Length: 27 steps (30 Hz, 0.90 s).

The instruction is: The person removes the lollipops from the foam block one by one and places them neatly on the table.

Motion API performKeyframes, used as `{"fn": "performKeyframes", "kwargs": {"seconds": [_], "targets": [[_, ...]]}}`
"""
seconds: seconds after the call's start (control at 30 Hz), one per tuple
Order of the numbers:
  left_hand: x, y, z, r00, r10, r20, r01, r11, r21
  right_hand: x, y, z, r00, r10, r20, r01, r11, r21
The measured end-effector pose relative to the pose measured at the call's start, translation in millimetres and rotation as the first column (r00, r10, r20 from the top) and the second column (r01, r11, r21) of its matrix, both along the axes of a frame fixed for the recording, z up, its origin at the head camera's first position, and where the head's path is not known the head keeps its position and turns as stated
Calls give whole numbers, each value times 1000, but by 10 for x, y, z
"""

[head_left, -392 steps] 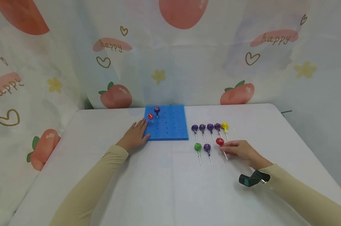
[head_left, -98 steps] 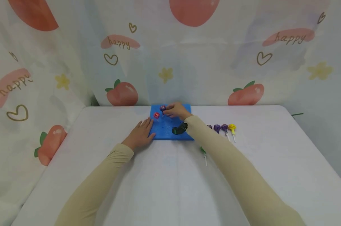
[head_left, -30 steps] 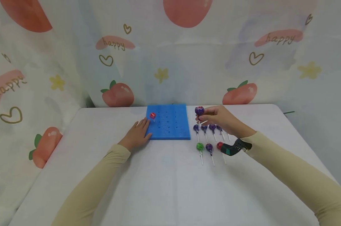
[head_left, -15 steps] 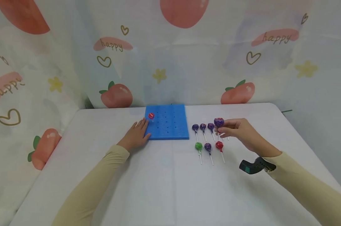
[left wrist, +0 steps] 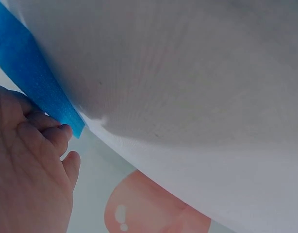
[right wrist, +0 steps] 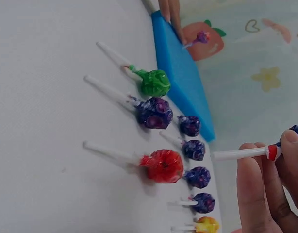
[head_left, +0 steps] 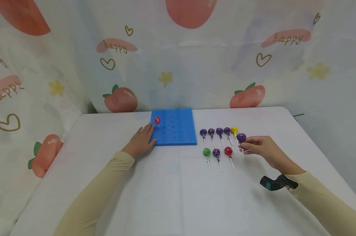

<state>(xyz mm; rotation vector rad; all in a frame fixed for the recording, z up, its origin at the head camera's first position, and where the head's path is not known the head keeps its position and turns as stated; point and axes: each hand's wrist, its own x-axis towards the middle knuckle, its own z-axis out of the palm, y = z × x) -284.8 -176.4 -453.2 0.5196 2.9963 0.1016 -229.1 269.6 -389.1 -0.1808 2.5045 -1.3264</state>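
My right hand [head_left: 263, 149] pinches a purple lollipop [head_left: 241, 137] just below its wrapped head, above the table at the right end of the two lollipop rows. In the right wrist view its white stick [right wrist: 241, 154] points left between thumb and fingers. My left hand [head_left: 140, 141] rests with straight fingers on the left edge of a blue foam board [head_left: 180, 139] dotted with small holes. One red lollipop [head_left: 157, 120] stands upright in that board near the fingertips. The front row on the table holds a green lollipop [head_left: 206, 152], a purple one [head_left: 216, 152] and a red one [head_left: 228, 151].
Behind the front row lie several purple lollipops [head_left: 219, 131] and a yellow lollipop [head_left: 234, 130], sticks toward me. A white cloth [head_left: 154, 196] covers the table. A printed curtain [head_left: 195, 65] hangs along the back and left sides.
The purple lollipop that stood in the board has been pulled out and carried right by my right hand. The red lollipop held earliest now lies in the front row. My left hand stays put.
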Motion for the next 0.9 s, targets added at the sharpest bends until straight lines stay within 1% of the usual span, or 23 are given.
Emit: {"fn": "performKeyframes", "kwargs": {"seconds": [0.23, 0.47, 0.6, 0.77, 0.9], "targets": [[7, 7, 24, 1000, 2, 8, -2, 1000, -2, -62, 79, -258, 993, -30, 113, 34, 999, -40], [-2, 8, 7, 1000, -2, 2, 2, 1000, -8, -106, 97, -413, 977, -69, 202, 79, 996, -39], [5, 11, 11, 1000, 3, 3, -3, 1000, 3, -115, 87, -454, 973, -80, 216, 82, 997, 0], [13, 12, 22, 1000, 10, 9, -10, 1000, 6, -147, 80, -481, 976, -85, 199, 69, 994, 88], [13, 8, 23, 1000, 0, -4, 0, 1000, 11, -189, 72, -490, 976, -90, 197, 60, 987, 151]]}}
